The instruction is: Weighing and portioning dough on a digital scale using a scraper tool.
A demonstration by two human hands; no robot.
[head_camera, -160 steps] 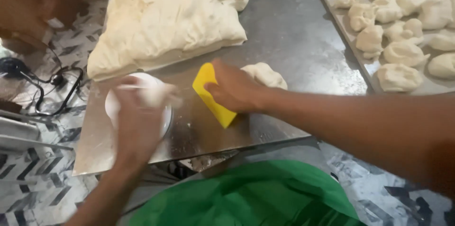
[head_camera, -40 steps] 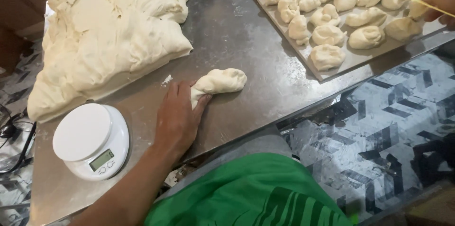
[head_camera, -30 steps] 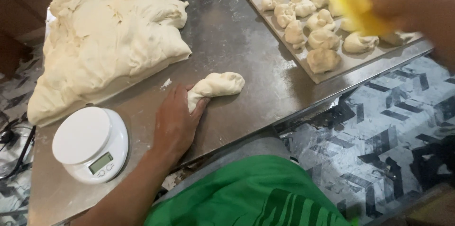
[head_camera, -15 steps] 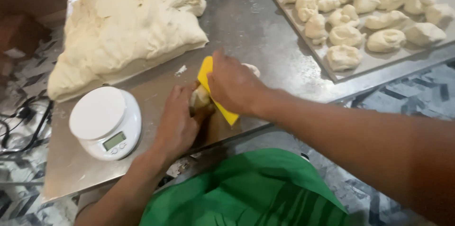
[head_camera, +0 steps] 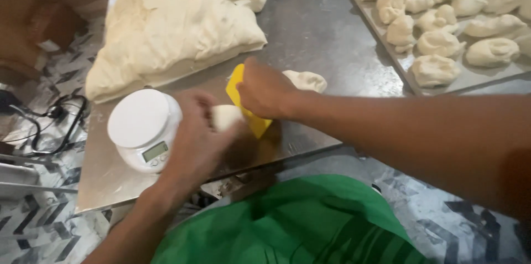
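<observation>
My left hand pinches a cut dough piece beside the scale, my right hand grips the yellow scraper.

The kitchen scale stands on the metal table near its front left corner, with the large dough mass lying behind it. The left hand sits just right of the scale, holding a small dough piece; the right hand is beside it with the dough scraper, and a dough lump lies just right of that hand. The tray of dough portions occupies the table's rear right area.
</observation>
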